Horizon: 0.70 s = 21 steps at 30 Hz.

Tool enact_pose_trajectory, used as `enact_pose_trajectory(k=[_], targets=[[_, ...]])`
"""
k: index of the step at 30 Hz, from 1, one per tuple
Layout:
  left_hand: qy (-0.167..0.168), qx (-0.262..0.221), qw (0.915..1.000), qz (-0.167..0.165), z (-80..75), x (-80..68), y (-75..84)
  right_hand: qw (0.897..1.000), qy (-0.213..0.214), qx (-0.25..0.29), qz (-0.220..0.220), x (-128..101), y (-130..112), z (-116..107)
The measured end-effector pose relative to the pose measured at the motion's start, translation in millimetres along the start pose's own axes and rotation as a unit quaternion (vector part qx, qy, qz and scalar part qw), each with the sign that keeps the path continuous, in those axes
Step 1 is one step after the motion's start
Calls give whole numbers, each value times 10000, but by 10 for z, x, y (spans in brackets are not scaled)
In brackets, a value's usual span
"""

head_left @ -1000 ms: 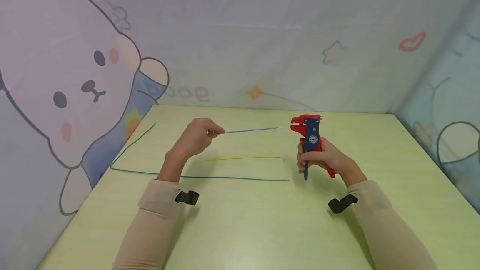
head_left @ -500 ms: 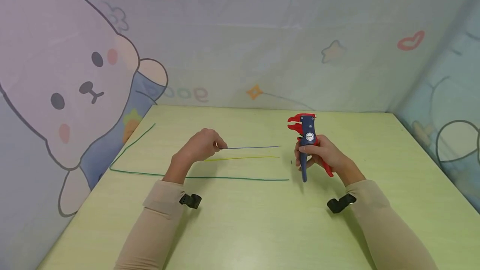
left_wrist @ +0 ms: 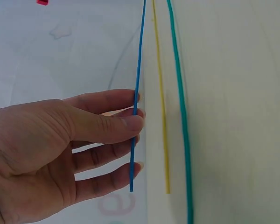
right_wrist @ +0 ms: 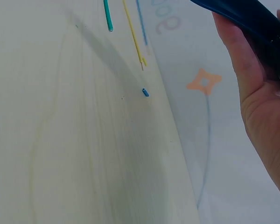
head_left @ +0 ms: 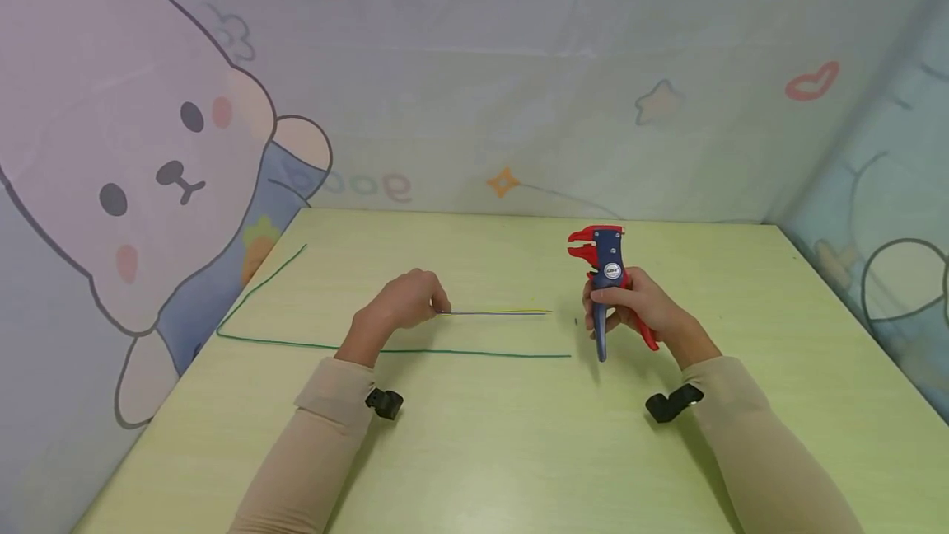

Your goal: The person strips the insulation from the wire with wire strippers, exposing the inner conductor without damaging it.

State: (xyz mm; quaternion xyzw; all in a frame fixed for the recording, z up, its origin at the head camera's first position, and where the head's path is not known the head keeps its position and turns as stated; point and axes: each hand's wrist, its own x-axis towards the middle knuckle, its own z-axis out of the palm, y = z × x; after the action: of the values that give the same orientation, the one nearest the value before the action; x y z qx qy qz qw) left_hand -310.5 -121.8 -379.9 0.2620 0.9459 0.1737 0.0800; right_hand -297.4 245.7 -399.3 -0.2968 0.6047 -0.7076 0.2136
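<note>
My left hand (head_left: 404, 299) pinches a thin blue wire (left_wrist: 140, 56) between thumb and fingers. From the fingertips it stretches to the right, just above the table. A yellow wire (left_wrist: 162, 93) lies on the table beside it, and in the head view the two nearly overlap. Nearer me runs a longer green wire (head_left: 474, 353), bent at its left end. A red and blue wire stripper (head_left: 608, 258) is held upright in my right hand (head_left: 648, 307), fingers round its handles. Its red jaws point left, parted, with no wire in them.
A short blue insulation scrap (right_wrist: 145, 92) lies on the table (head_left: 482, 443) left of the stripper. Close to the yellow wire's bare tip sits a tiny yellow scrap (right_wrist: 144, 61). A printed cloth backdrop (head_left: 460, 89) stands behind the table's back edge.
My left hand has lowered the blue wire toward me, from above the table's back part down alongside the yellow wire. The right hand shifted slightly left with the stripper, then stayed still.
</note>
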Motion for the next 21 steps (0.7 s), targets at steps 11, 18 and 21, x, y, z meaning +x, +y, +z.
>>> enact_pose_trajectory(k=[11,18,21], targets=[[-53,118,9995,298,114,40,-91,10000,-46,0,-67,27,-17,18],[-64,161,9997,147,174,59,-97,10000,-90,35,-13,31,-6,18],[-98,169,9998,74,187,70,-105,10000,-83,28,-22,27,-15,29]])
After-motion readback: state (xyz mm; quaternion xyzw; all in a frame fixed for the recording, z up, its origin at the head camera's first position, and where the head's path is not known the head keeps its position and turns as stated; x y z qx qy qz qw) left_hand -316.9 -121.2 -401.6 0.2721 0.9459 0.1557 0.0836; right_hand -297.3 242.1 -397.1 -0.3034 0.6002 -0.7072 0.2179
